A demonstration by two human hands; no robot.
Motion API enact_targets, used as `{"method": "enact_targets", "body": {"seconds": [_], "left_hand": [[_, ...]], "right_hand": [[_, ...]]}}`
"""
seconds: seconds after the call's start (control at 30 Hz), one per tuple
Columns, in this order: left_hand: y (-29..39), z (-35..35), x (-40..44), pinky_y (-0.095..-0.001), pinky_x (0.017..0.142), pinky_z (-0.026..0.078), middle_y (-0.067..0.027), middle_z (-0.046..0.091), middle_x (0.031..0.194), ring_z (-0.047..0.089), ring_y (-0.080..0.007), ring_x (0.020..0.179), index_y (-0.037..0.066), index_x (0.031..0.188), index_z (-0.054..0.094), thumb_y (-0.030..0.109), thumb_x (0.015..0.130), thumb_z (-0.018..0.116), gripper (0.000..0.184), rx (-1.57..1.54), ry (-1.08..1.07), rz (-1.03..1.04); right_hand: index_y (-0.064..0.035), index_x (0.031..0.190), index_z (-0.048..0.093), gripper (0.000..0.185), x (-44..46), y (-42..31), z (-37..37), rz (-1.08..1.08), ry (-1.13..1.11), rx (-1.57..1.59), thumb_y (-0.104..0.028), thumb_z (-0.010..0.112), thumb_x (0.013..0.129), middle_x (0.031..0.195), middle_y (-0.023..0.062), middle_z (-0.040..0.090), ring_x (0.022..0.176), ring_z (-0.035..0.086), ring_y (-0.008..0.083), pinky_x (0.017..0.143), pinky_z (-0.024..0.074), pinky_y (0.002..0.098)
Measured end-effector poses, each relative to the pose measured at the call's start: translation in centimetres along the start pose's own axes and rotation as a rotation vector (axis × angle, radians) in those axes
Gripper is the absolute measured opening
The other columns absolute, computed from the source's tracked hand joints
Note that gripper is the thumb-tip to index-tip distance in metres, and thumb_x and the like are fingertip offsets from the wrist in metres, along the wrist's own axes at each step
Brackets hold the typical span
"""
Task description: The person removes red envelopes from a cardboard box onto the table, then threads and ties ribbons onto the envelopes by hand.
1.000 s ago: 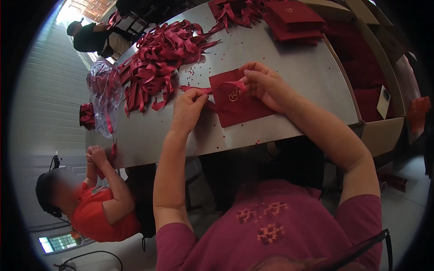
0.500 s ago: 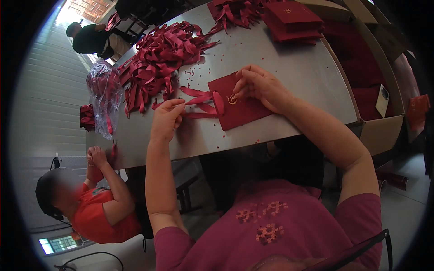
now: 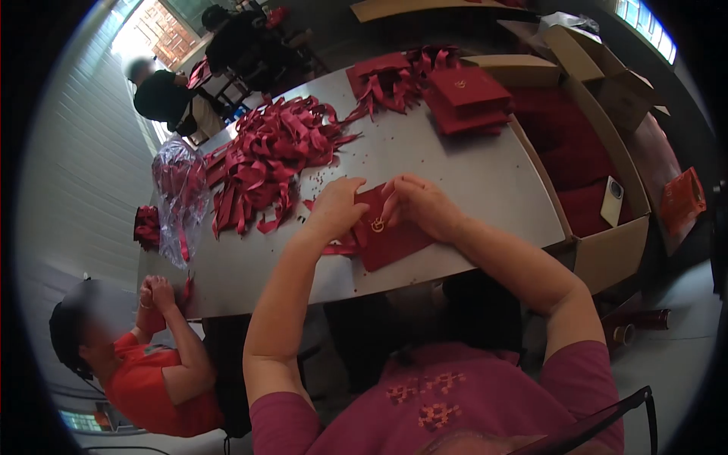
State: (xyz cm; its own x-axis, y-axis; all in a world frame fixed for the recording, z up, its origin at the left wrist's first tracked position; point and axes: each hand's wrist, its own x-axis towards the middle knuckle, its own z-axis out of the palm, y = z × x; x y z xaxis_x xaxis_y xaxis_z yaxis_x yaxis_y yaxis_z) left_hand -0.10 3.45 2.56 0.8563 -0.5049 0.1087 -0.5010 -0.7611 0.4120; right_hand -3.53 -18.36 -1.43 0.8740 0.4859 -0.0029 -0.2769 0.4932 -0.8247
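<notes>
At the bottom of our view, we see our plum-coloured shirt, patterned on the chest, and our bare forearms reaching over the near edge of a metal table. On it, a dark red bag lies with its gold emblem up, partly covered. Our left hand is at the bag's left end, fingers half bent and slightly parted; we cannot tell whether they grip anything. Red ribbon shows just under it. Our right hand covers the bag's upper right part, fingers loosely curled towards the left; their hold, too, we cannot make out. To our left, a co-worker in a red top has both hands together at the table's edge. To our right, a phone lies in an open cardboard box. Past our hands we find scattered red dots, a heap of ribbons beside a clear plastic bag, and a stack of red bags. Farthest off, we see two people in dark clothes near a bright window.
</notes>
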Motion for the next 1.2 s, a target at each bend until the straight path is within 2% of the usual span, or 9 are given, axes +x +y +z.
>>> {"method": "enact_targets", "body": {"seconds": [0.1, 0.17, 0.23, 0.37, 0.57, 0.8, 0.87, 1.0, 1.2], "left_hand": [[-1.2, -1.4, 1.5, -0.0390, 0.072, 0.055, -0.0188, 0.069, 0.090, 0.069, -0.0305, 0.077, -0.004, 0.104, 0.066, 0.007, 0.077, 0.069, 0.030, -0.088, -0.077, -0.068], [-0.5, -3.3, 1.6, -0.0273, 0.063, 0.052, -0.0063, 0.067, 0.078, 0.066, -0.0156, 0.071, 0.002, 0.095, 0.065, 0.006, 0.082, 0.069, 0.015, -0.665, -0.328, -0.445], [0.2, -4.4, 1.4, -0.0243, 0.061, 0.052, -0.0013, 0.065, 0.082, 0.064, -0.0102, 0.070, 0.006, 0.088, 0.061, 0.003, 0.084, 0.069, 0.009, -0.978, -0.165, -0.517], [2.0, -3.9, 1.2, -0.0283, 0.069, 0.056, -0.0049, 0.067, 0.087, 0.067, -0.0144, 0.077, 0.005, 0.094, 0.061, 0.000, 0.085, 0.067, 0.012, -1.391, 0.173, -0.432], [3.9, -3.0, 1.5, -0.0256, 0.067, 0.052, -0.0026, 0.065, 0.084, 0.064, -0.0133, 0.074, 0.006, 0.099, 0.063, 0.033, 0.100, 0.055, 0.028, -1.561, 0.415, -0.263], [-0.1, 2.6, 1.6, -0.0211, 0.059, 0.043, 0.0012, 0.058, 0.076, 0.056, -0.0078, 0.067, 0.005, 0.092, 0.061, 0.026, 0.095, 0.064, 0.022, -1.269, 0.540, -0.380], [1.0, 2.0, 1.6, -0.0211, 0.059, 0.043, 0.0015, 0.058, 0.076, 0.055, -0.0072, 0.067, 0.004, 0.092, 0.061, 0.023, 0.094, 0.064, 0.020, -1.214, 0.546, -0.370], [0.2, 2.7, 1.4, -0.0214, 0.059, 0.044, 0.0009, 0.059, 0.077, 0.055, -0.0068, 0.066, 0.002, 0.092, 0.060, 0.019, 0.094, 0.064, 0.017, -1.103, 0.513, -0.407], [0.5, 2.6, 1.3, -0.0218, 0.058, 0.044, 0.0004, 0.059, 0.076, 0.054, -0.0071, 0.064, 0.003, 0.092, 0.060, 0.017, 0.094, 0.062, 0.015, -1.125, 0.495, -0.403]], "right_hand": [[-0.0035, 0.108, 0.055, 0.019, -0.6, -0.3, 0.6, -0.129, 0.003, -0.199, -0.020, 0.050, 0.100, 0.089, 0.0099, 0.066, 0.079, 0.065, 0.0163, 0.077, 0.0531, 0.0279], [-0.0027, 0.112, 0.055, 0.033, -1.5, -0.5, 1.7, -0.340, 0.028, -0.591, -0.026, 0.065, 0.091, 0.096, 0.0105, 0.065, 0.086, 0.064, 0.0167, 0.080, 0.0522, 0.0308], [-0.0026, 0.116, 0.056, 0.058, -2.7, -2.2, 4.0, -0.714, 0.156, -1.307, -0.034, 0.079, 0.074, 0.097, 0.0148, 0.063, 0.092, 0.064, 0.0249, 0.080, 0.0505, 0.0379], [-0.0008, 0.109, 0.061, 0.041, -1.7, -3.6, 5.5, -1.018, 0.336, -1.901, -0.020, 0.069, 0.074, 0.093, 0.0110, 0.062, 0.081, 0.060, 0.0248, 0.067, 0.0467, 0.0351], [-0.0006, 0.101, 0.064, 0.026, 2.5, -8.0, 3.4, -0.923, 0.366, -2.187, -0.011, 0.059, 0.077, 0.084, 0.0075, 0.061, 0.079, 0.063, 0.0228, 0.067, 0.0504, 0.0347], [-0.0099, 0.114, 0.067, 0.030, 15.4, -18.2, -0.7, -1.193, 0.689, -2.186, -0.012, 0.059, 0.085, 0.101, 0.0058, 0.067, 0.094, 0.066, 0.0247, 0.082, 0.0519, 0.0380], [-0.0108, 0.116, 0.066, 0.030, 20.3, -18.4, -3.3, -1.147, 0.717, -2.225, -0.014, 0.057, 0.087, 0.104, 0.0073, 0.067, 0.099, 0.065, 0.0260, 0.088, 0.0497, 0.0375], [-0.0093, 0.129, 0.059, 0.049, 24.2, -15.4, -6.0, 0.152, 0.311, -2.294, -0.042, 0.055, 0.093, 0.125, 0.0138, 0.061, 0.123, 0.054, 0.0316, 0.107, 0.0353, 0.0489], [-0.0098, 0.142, 0.044, 0.064, 21.3, -13.3, -6.6, -0.194, 0.422, -2.122, -0.049, 0.054, 0.092, 0.143, 0.0157, 0.046, 0.134, 0.041, 0.0348, 0.110, 0.0305, 0.0527]]}}
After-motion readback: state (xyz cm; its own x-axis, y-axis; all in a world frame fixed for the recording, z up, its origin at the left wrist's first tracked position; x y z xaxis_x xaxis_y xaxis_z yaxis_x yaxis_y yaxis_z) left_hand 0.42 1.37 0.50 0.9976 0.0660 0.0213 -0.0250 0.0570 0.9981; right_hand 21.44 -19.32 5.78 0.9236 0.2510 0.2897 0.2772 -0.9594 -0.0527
